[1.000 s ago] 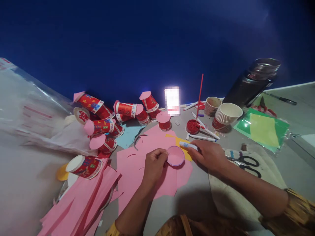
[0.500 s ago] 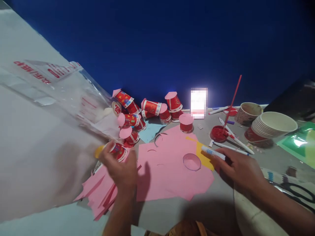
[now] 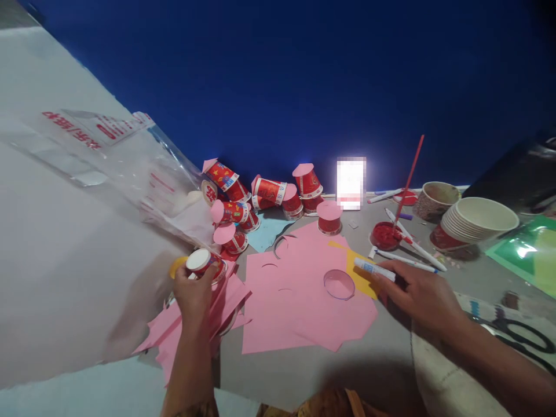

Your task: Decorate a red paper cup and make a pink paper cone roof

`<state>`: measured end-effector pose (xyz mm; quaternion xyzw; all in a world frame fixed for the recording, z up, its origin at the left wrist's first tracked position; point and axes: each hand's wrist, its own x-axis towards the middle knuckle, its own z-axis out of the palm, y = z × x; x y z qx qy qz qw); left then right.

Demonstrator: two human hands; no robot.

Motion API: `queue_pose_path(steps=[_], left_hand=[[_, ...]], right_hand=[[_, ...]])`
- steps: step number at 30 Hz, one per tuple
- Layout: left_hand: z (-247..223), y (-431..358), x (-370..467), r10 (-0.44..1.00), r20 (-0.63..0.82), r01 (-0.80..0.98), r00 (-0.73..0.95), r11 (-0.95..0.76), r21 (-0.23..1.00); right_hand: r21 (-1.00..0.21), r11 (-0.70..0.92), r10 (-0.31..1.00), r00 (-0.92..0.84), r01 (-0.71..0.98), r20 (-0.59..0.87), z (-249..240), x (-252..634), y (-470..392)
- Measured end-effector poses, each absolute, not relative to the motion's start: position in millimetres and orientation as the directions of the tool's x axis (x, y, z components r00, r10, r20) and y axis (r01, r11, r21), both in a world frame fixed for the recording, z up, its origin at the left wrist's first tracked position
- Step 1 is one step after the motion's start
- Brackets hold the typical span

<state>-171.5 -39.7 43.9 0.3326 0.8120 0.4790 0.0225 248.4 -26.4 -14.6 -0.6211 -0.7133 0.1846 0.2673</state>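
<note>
My left hand (image 3: 193,295) is at the left, fingers and thumb closed around a red paper cup (image 3: 220,271) with a white round end facing up. The cup is just above pink paper scraps (image 3: 230,298). A yellow round object (image 3: 177,267) shows behind my fingers. My right hand (image 3: 423,295) grips a white tube with blue print (image 3: 369,268), kind unclear, over yellow paper (image 3: 357,266). Between my hands lie pink paper sheets (image 3: 295,313) with a purple-drawn circle and curved cuts. A red cup with a pink disc on top (image 3: 329,217) stands at their far edge.
Several red cups with pink discs (image 3: 267,191) lie or stand at the back, beside a clear plastic bag (image 3: 130,156). At the right are a red paint pot (image 3: 384,236) with a stick, markers (image 3: 408,260), stacked paper cups (image 3: 473,226) and black-handled scissors (image 3: 530,336).
My left hand has shifted slightly left and down, and the cup's white end now shows. My right hand with the white tube has barely moved.
</note>
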Motion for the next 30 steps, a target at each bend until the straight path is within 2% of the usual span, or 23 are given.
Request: queue_pose_path(steps=[2,4,6,7,9,10,12,14,16,19,25,30], left_hand=[[59,-49,-158,0.577,0.257,0.485,-0.775,0.282,0.828],[74,-60,-138,0.597,0.264,0.386,-0.758,0.084,0.919],[81,-67,-112,0.788,0.067,0.097,-0.611,-0.009,0.995],[81,-68,-96,0.891,-0.086,-0.109,-0.446,0.042,0.993],[74,-68,-65,0.946,-0.317,-0.421,-0.066,0.261,0.868],[68,-67,-50,0.917,-0.382,-0.502,0.112,0.384,0.775],[55,-62,-23,0.842,-0.392,-0.558,0.370,0.539,0.632],[45,-59,-4,0.796,-0.370,-0.537,0.479,0.599,0.594],[39,-56,7,0.788,-0.374,-0.475,0.488,0.600,0.644],[35,-53,13,0.802,-0.409,-0.353,0.436,0.570,0.742],[34,-48,12,0.802,-0.449,-0.119,0.395,0.529,0.840],[38,-46,9,0.826,-0.414,0.094,0.383,0.411,0.907]], right_hand=[[-0.642,0.140,0.989,-0.078,0.754,0.124,-11,249,-25],[-0.707,0.125,0.992,-0.069,0.696,0.107,-8,250,-23],[-0.789,0.112,0.994,-0.056,0.604,0.098,-5,252,-21],[-0.834,0.100,0.995,-0.049,0.542,0.088,-4,252,-19],[-0.919,0.059,0.998,-0.026,0.391,0.053,-1,253,-18],[-0.954,0.030,1.000,-0.013,0.298,0.027,1,253,-17],[-0.996,-0.034,0.999,-0.001,0.081,-0.034,3,253,-16],[-0.986,-0.090,0.996,-0.002,-0.138,-0.090,6,252,-16],[-0.949,-0.114,0.993,0.004,-0.293,-0.120,8,251,-16],[-0.928,-0.106,0.993,0.009,-0.357,-0.117,10,253,-16],[-0.994,0.011,0.998,-0.059,-0.111,0.018,21,261,-24],[-0.981,0.141,0.982,-0.148,0.136,0.120,35,263,-30]])
